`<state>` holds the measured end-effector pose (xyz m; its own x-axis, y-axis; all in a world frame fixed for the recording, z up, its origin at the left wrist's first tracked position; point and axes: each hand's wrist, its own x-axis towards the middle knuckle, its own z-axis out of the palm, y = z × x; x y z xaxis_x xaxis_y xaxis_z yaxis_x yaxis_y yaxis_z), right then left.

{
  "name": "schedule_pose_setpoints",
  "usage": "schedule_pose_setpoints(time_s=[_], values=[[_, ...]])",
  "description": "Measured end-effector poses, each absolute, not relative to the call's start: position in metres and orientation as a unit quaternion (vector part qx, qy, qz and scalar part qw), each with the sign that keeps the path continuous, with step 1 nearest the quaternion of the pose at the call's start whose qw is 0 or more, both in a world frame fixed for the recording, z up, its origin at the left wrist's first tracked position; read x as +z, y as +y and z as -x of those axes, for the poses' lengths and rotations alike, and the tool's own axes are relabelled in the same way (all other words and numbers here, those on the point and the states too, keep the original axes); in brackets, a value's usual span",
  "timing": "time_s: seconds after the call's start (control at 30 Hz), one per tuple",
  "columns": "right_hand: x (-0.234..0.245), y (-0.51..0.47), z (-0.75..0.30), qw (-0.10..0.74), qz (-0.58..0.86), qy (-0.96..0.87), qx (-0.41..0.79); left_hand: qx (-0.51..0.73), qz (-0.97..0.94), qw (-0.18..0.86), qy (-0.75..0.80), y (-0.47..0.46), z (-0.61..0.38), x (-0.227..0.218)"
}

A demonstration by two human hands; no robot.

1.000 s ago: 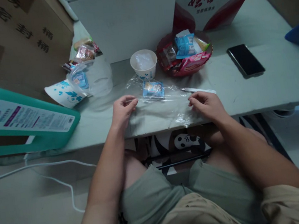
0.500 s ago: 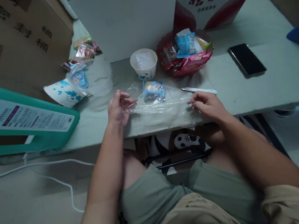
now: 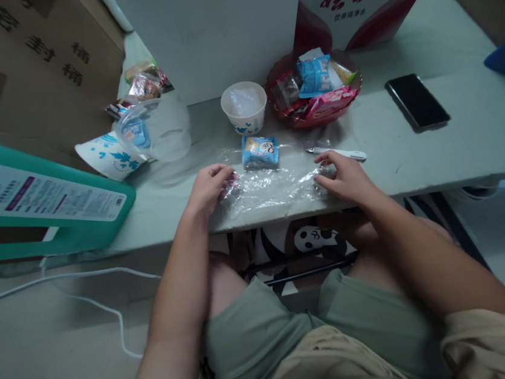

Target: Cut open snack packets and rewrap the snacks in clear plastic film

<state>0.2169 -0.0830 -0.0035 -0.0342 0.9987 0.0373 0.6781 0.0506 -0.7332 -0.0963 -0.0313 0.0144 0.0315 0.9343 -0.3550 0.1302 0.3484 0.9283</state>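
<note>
A clear plastic bag (image 3: 275, 187) lies flat near the front edge of the grey table (image 3: 435, 150). My left hand (image 3: 209, 188) pinches its left end with curled fingers. At the bag's right end rests my right hand (image 3: 345, 179), fingers closed on the plastic. A small blue snack packet (image 3: 260, 152) lies just behind the bag, between my hands. A white pen-like tool (image 3: 337, 153) lies right behind my right hand.
A white paper cup (image 3: 243, 106) and a red bowl of snack packets (image 3: 314, 88) stand behind. A tipped paper cup (image 3: 110, 158) with a clear bag (image 3: 154, 130) lies left, a black phone (image 3: 416, 101) right. Boxes (image 3: 216, 29) line the back; a teal box (image 3: 39, 201) sits left.
My left hand rose with the bag's left end half a second ago, then came back down onto the table. The bag now lies flatter and more gathered between my hands.
</note>
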Motion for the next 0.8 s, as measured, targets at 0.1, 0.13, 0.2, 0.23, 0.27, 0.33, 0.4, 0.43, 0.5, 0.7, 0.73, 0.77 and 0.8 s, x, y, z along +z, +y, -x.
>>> schedule_pose_setpoints(time_s=[0.1, 0.13, 0.2, 0.23, 0.27, 0.33, 0.4, 0.43, 0.5, 0.7, 0.73, 0.77, 0.8], values=[[-0.005, -0.082, -0.216, 0.286, 0.647, -0.659, 0.255, 0.371, -0.386, 0.609, 0.585, -0.033, 0.099, 0.019], [-0.005, -0.082, -0.216, 0.288, 0.651, -0.655, 0.254, 0.367, -0.386, 0.623, 0.573, -0.035, 0.100, 0.020], [-0.004, -0.081, -0.215, 0.296, 0.649, -0.654, 0.251, 0.342, -0.418, 0.628, 0.560, -0.038, 0.103, 0.020], [-0.002, -0.081, -0.214, 0.307, 0.644, -0.655, 0.251, 0.337, -0.438, 0.613, 0.565, -0.040, 0.105, 0.018], [-0.001, -0.081, -0.214, 0.323, 0.638, -0.652, 0.253, 0.348, -0.457, 0.580, 0.578, -0.040, 0.107, 0.016], [0.003, -0.081, -0.213, 0.358, 0.628, -0.637, 0.266, 0.418, -0.495, 0.455, 0.611, -0.041, 0.111, 0.012], [0.007, -0.082, -0.212, 0.381, 0.626, -0.616, 0.290, 0.496, -0.550, 0.293, 0.605, -0.043, 0.114, 0.011], [0.008, -0.082, -0.211, 0.386, 0.624, -0.610, 0.300, 0.503, -0.595, 0.233, 0.583, -0.045, 0.113, 0.012], [0.010, -0.082, -0.210, 0.390, 0.618, -0.609, 0.308, 0.446, -0.696, 0.180, 0.533, -0.052, 0.109, 0.014], [0.006, -0.076, -0.209, 0.411, 0.605, -0.625, 0.273, 0.197, -0.774, 0.203, 0.566, -0.066, 0.088, 0.017], [0.005, -0.074, -0.209, 0.413, 0.605, -0.627, 0.267, 0.188, -0.777, 0.229, 0.556, -0.065, 0.088, 0.018], [0.003, -0.073, -0.210, 0.416, 0.606, -0.626, 0.260, 0.189, -0.775, 0.262, 0.543, -0.063, 0.090, 0.020], [0.001, -0.072, -0.212, 0.421, 0.608, -0.623, 0.254, 0.197, -0.766, 0.300, 0.533, -0.061, 0.092, 0.022]])
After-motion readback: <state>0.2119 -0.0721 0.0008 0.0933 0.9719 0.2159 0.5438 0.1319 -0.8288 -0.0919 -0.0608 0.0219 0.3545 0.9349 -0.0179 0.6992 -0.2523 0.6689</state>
